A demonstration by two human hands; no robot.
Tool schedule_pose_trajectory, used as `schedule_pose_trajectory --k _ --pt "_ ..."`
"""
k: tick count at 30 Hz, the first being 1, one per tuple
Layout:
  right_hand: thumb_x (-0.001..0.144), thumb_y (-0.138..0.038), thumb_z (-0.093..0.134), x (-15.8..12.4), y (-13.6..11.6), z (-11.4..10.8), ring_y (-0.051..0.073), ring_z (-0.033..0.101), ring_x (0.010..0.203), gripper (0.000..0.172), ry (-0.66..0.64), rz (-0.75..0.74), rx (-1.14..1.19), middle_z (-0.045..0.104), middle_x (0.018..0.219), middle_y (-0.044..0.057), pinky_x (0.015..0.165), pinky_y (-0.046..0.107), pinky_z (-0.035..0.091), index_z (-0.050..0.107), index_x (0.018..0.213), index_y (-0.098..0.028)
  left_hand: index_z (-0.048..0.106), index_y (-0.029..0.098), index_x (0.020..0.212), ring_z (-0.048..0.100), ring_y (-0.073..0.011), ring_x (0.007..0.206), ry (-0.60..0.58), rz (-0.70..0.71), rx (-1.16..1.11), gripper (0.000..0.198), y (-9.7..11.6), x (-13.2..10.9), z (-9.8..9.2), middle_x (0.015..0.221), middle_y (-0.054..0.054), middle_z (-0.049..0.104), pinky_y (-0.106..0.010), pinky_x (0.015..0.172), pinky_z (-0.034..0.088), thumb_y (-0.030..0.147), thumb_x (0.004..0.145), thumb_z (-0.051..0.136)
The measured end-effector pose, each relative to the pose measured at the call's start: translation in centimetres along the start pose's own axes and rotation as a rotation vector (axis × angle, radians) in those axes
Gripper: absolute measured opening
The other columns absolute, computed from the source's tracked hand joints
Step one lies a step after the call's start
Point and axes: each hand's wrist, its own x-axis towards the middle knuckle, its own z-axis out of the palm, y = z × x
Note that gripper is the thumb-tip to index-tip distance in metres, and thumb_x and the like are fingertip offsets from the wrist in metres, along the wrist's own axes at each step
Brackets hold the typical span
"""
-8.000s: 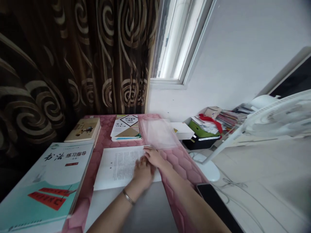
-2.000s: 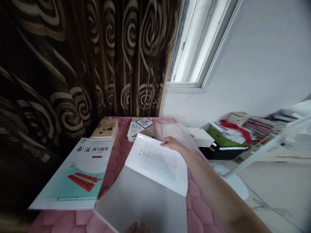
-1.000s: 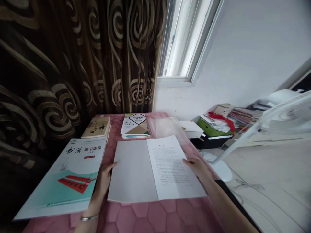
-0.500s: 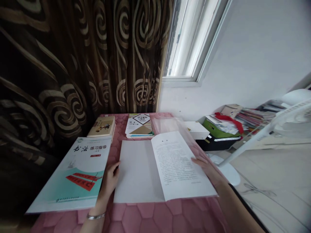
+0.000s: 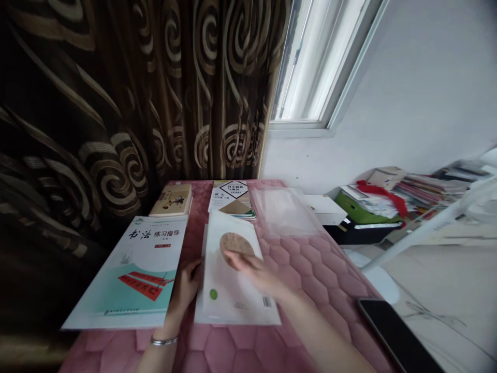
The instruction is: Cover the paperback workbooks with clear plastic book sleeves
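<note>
The white paperback book with a brown oval and a small green spot on its cover (image 5: pixel 223 277) lies flat in the middle of the tabletop (image 5: pixel 306 261), which is padded in pink hexagons. The right hand (image 5: pixel 248 267) lies across the oval, its fingers loosely outstretched and gripping nothing visible, though blurred. The left hand (image 5: pixel 189 280) curls at the book's left edge; whether its fingers pinch it I cannot tell. The book's far edge overlaps, in view, a stack of white-and-tan booklets (image 5: pixel 232 192). A large white-and-teal book with red banners (image 5: pixel 130 269) lines the tabletop's left edge, a tan illustrated book (image 5: pixel 171 201) behind it in the far left corner. A translucent plastic sheet (image 5: pixel 285 212) lies towards the far right corner. Pink padding stretches from the white book's right edge to the tabletop's right edge, where a flat black slab (image 5: pixel 396 334) sits near the front.
</note>
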Motion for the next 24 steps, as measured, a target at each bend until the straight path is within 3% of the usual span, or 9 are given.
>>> schedule_pose_trajectory --k 2,5,7,10,15,17,20,22,24 --pt "0.097 -0.047 0.038 0.4 0.8 3.4 0.029 0.041 0.138 0.051 -0.018 -0.062 -0.216 0.048 0.148 0.011 0.114 0.049 0.032 0.056 0.137 -0.021 0.075 0.019 0.096 0.070 -0.0234 0.096 0.001 -0.060 -0.051 0.035 0.0 0.0 0.0 0.099 -0.009 0.076 -0.041 0.093 0.054 0.035 0.087 0.045" --pt "0.097 -0.046 0.043 0.1 2.8 6.7 0.035 0.021 0.147 0.052 -0.015 -0.073 -0.487 0.033 0.157 0.011 0.116 0.064 0.010 0.049 0.143 -0.024 0.071 0.018 0.106 0.069 -0.0233 0.104 0.028 -0.177 -0.137 0.041 -0.2 0.1 0.2 0.108 -0.010 0.075 -0.042 0.099 0.051 0.040 0.091 0.041" --pt "0.097 -0.048 0.043 -0.4 3.9 7.9 0.036 0.018 0.148 0.055 -0.052 -0.081 -0.537 0.028 0.159 0.009 0.116 0.066 0.008 0.044 0.147 -0.025 0.068 0.016 0.115 0.069 -0.0233 0.104 0.026 -0.200 -0.146 0.041 -0.4 0.0 0.3 0.109 -0.011 0.075 -0.041 0.099 0.052 0.040 0.088 0.046" --pt "0.097 -0.050 0.040 -1.1 4.8 8.8 0.033 0.013 0.149 0.059 -0.085 -0.124 -0.540 0.022 0.160 0.006 0.118 0.062 0.010 0.038 0.150 -0.025 0.067 0.015 0.118 0.070 -0.0237 0.101 -0.002 -0.107 -0.073 0.043 -0.4 0.0 0.4 0.110 -0.011 0.075 -0.040 0.095 0.054 0.034 0.082 0.054" --pt "0.099 -0.045 0.036 -0.3 5.1 7.9 0.025 0.025 0.147 0.052 -0.088 -0.227 -0.536 0.028 0.158 0.000 0.120 0.047 0.023 0.043 0.148 -0.028 0.070 0.018 0.115 0.069 -0.0228 0.103 -0.013 0.044 0.094 0.039 0.0 0.0 0.3 0.113 -0.010 0.074 -0.040 0.095 0.054 0.022 0.083 0.047" --pt "0.100 -0.040 0.032 1.0 5.6 6.5 0.026 0.028 0.146 0.051 0.018 -0.147 -0.588 0.031 0.157 0.004 0.119 0.046 0.026 0.046 0.146 -0.023 0.070 0.017 0.115 0.069 -0.0223 0.102 -0.021 0.066 0.143 0.039 0.0 0.0 0.2 0.111 -0.010 0.074 -0.038 0.094 0.055 0.020 0.084 0.047" --pt "0.100 -0.039 0.027 3.2 6.5 4.3 0.032 0.019 0.148 0.058 0.175 0.110 -0.710 0.027 0.158 0.014 0.120 0.049 0.019 0.041 0.147 -0.007 0.069 0.015 0.116 0.069 -0.0223 0.101 -0.030 0.106 0.195 0.039 -0.3 0.0 0.2 0.110 -0.011 0.074 -0.037 0.092 0.056 0.018 0.085 0.045" --pt "0.100 -0.044 0.027 4.7 6.9 3.8 0.034 0.014 0.148 0.065 0.158 0.189 -0.754 0.022 0.159 0.018 0.120 0.050 0.015 0.034 0.149 -0.001 0.068 0.014 0.116 0.070 -0.0226 0.099 -0.029 0.136 0.239 0.039 -0.6 -0.1 0.4 0.108 -0.012 0.074 -0.038 0.091 0.057 0.016 0.086 0.044" --pt "0.100 -0.047 0.026 6.0 7.0 4.4 0.033 0.012 0.149 0.069 0.099 0.169 -0.756 0.018 0.160 0.018 0.121 0.051 0.010 0.029 0.151 0.000 0.067 0.014 0.117 0.069 -0.0229 0.102 -0.018 0.162 0.294 0.040 -1.0 -0.3 0.8 0.110 -0.012 0.073 -0.040 0.093 0.056 0.012 0.086 0.041"
